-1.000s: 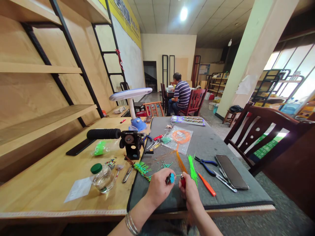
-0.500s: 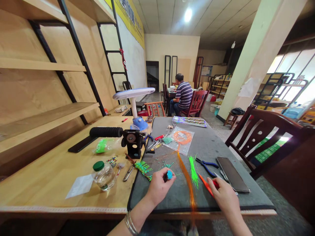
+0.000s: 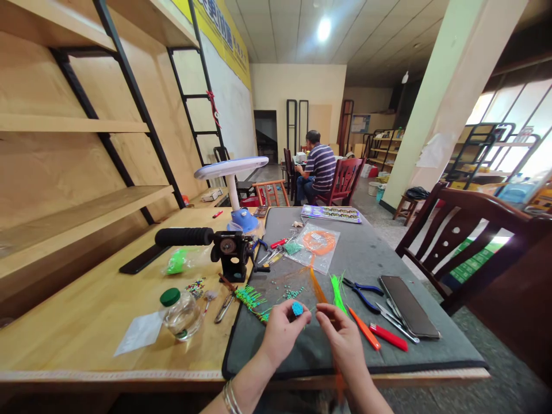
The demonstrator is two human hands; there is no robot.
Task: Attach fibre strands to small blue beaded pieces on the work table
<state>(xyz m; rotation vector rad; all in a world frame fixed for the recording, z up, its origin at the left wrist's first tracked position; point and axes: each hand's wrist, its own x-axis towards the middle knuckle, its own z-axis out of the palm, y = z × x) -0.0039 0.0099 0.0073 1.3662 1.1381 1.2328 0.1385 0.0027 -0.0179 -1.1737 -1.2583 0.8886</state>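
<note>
My left hand (image 3: 281,333) is closed in a pinch on a small blue beaded ball (image 3: 296,309) above the grey mat (image 3: 366,270). My right hand (image 3: 342,339) is just right of it, fingers pinched on thin orange strands (image 3: 318,293) that run up toward a bag of orange cord (image 3: 317,241). A red lighter (image 3: 388,337) lies on the mat to the right of that hand, beside an orange-handled tool (image 3: 364,329).
A green strand bundle (image 3: 337,286), blue pliers (image 3: 362,289), a phone (image 3: 409,306) and green bead strings (image 3: 252,299) lie on the mat. A green-capped jar (image 3: 179,310), black hand-crank tool (image 3: 228,250) and lamp (image 3: 235,184) stand left. A seated person (image 3: 317,169) is far back.
My right hand put the red lighter down on the mat at the right, then came back beside my left hand and pinched the orange strands. The left hand kept the blue ball.
</note>
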